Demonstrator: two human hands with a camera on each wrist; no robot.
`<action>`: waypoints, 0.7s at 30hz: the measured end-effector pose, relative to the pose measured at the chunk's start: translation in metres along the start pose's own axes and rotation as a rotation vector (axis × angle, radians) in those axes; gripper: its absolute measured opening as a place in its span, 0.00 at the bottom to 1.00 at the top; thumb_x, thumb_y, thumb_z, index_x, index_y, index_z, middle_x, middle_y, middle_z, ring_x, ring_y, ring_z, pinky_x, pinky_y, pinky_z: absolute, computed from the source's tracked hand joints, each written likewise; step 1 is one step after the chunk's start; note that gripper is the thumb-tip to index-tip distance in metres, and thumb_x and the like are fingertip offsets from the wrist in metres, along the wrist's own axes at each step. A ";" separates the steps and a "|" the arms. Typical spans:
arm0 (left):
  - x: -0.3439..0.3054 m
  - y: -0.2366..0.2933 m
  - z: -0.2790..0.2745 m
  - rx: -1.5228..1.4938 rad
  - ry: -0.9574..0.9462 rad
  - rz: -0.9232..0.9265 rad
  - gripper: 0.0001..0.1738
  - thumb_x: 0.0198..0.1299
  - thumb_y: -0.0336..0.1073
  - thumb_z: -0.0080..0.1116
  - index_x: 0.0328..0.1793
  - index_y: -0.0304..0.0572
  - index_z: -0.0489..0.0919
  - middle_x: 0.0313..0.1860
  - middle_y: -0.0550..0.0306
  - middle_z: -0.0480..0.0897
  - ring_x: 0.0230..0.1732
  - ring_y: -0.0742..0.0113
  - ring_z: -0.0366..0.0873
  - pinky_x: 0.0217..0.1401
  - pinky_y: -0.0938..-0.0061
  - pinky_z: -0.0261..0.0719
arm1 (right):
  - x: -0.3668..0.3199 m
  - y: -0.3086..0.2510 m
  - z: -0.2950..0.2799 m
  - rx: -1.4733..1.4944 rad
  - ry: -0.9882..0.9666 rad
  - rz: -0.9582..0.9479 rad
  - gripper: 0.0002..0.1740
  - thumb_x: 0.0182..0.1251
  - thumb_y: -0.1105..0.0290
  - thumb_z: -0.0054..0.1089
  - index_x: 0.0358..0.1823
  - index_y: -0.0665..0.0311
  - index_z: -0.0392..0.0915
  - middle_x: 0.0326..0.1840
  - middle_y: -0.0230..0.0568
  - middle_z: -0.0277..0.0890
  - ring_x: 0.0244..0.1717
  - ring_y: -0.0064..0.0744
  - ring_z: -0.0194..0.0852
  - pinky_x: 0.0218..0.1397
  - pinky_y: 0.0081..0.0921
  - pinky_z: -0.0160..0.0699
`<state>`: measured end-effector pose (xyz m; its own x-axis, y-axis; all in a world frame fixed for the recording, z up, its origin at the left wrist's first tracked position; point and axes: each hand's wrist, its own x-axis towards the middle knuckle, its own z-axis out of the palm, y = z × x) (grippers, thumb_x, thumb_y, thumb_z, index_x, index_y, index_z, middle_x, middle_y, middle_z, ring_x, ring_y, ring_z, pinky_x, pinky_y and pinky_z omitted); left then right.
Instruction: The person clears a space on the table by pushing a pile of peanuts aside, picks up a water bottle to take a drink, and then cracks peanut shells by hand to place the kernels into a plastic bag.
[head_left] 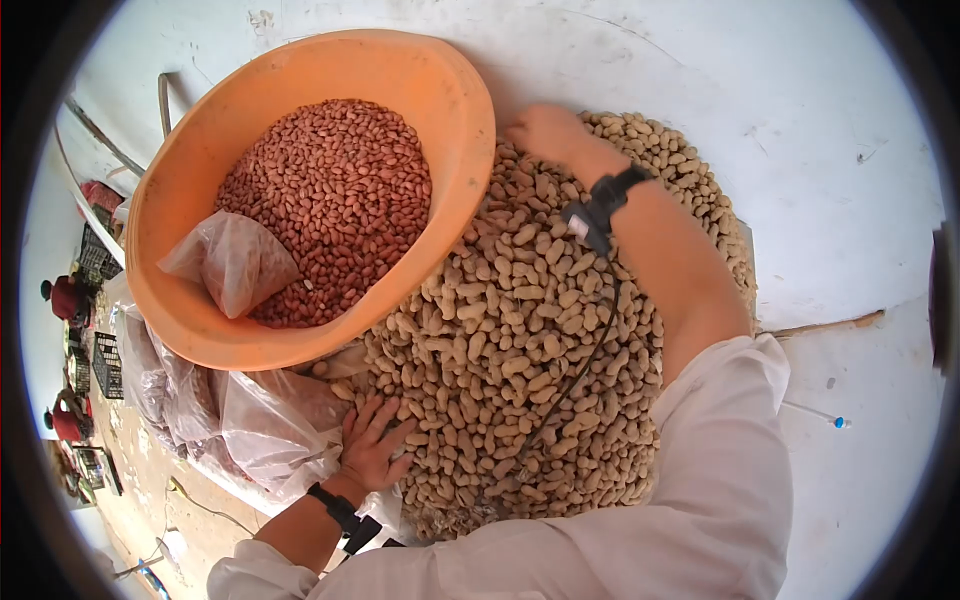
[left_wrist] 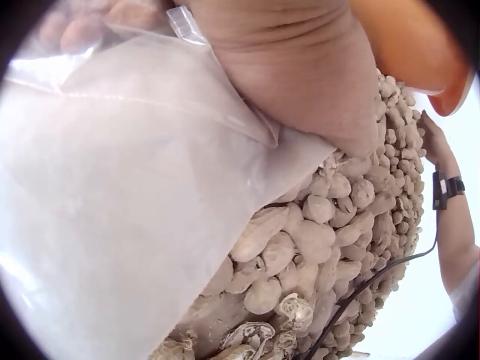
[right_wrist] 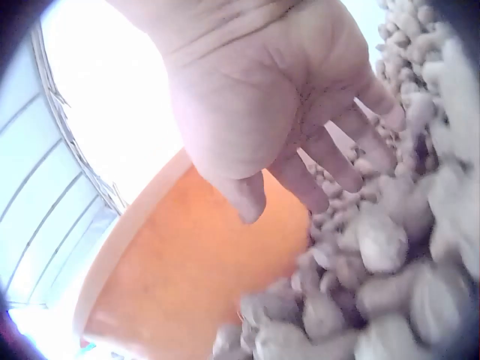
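A large heap of unshelled peanuts (head_left: pixel 530 350) fills the middle of the head view. At its far edge, beside the orange basin (head_left: pixel 460 120), my right hand (head_left: pixel 555 135) reaches over the shells. The right wrist view shows that hand (right_wrist: pixel 300 112) palm toward the camera, its fingers loosely bent among the peanuts (right_wrist: pixel 382 247), gripping nothing. My left hand (head_left: pixel 375 445) rests with spread fingers at the heap's near left edge, beside a clear plastic bag (head_left: pixel 275 420). In the left wrist view the plastic sheet (left_wrist: pixel 127 195) covers part of the peanuts under that hand.
Shelled red peanuts (head_left: pixel 340 190) and a clear plastic scrap (head_left: pixel 235 260) lie in the basin. A white wall (head_left: pixel 800 150) rises behind the heap. Black crates (head_left: pixel 108 365) stand on the floor at far left. A black cable (head_left: pixel 590 370) runs across the peanuts from my right wrist.
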<state>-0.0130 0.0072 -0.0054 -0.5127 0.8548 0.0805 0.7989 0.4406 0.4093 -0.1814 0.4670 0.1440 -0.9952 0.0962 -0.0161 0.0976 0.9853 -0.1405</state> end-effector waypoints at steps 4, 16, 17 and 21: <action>0.000 -0.001 0.001 0.023 -0.006 0.000 0.27 0.44 0.51 0.59 0.55 0.59 0.79 0.70 0.56 0.62 0.70 0.51 0.55 0.64 0.48 0.51 | 0.051 0.075 0.029 -0.199 0.129 0.099 0.19 0.62 0.56 0.50 0.49 0.59 0.78 0.48 0.46 0.78 0.50 0.48 0.74 0.51 0.41 0.75; -0.002 -0.003 0.002 0.005 -0.011 -0.013 0.30 0.41 0.49 0.62 0.56 0.62 0.78 0.70 0.57 0.62 0.70 0.52 0.56 0.64 0.47 0.52 | 0.034 0.046 0.042 -0.132 -0.411 0.364 0.32 0.63 0.47 0.48 0.67 0.49 0.64 0.68 0.36 0.63 0.66 0.40 0.61 0.67 0.39 0.62; -0.003 -0.002 0.002 -0.004 -0.012 -0.017 0.30 0.41 0.49 0.62 0.56 0.62 0.78 0.71 0.57 0.61 0.70 0.52 0.55 0.64 0.46 0.52 | 0.030 0.046 0.044 -0.145 -0.433 0.348 0.31 0.63 0.47 0.47 0.67 0.49 0.64 0.68 0.36 0.62 0.67 0.40 0.60 0.67 0.39 0.62; -0.004 -0.003 0.004 -0.011 0.004 -0.009 0.30 0.41 0.49 0.62 0.56 0.62 0.78 0.71 0.57 0.61 0.71 0.52 0.54 0.65 0.45 0.51 | 0.014 0.040 0.057 -0.179 -0.523 0.304 0.29 0.68 0.49 0.42 0.67 0.51 0.64 0.71 0.36 0.58 0.68 0.42 0.58 0.68 0.39 0.60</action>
<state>-0.0123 0.0039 -0.0101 -0.5216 0.8494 0.0806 0.7907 0.4458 0.4197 -0.1916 0.5002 0.0818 -0.7860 0.3386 -0.5172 0.3289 0.9375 0.1139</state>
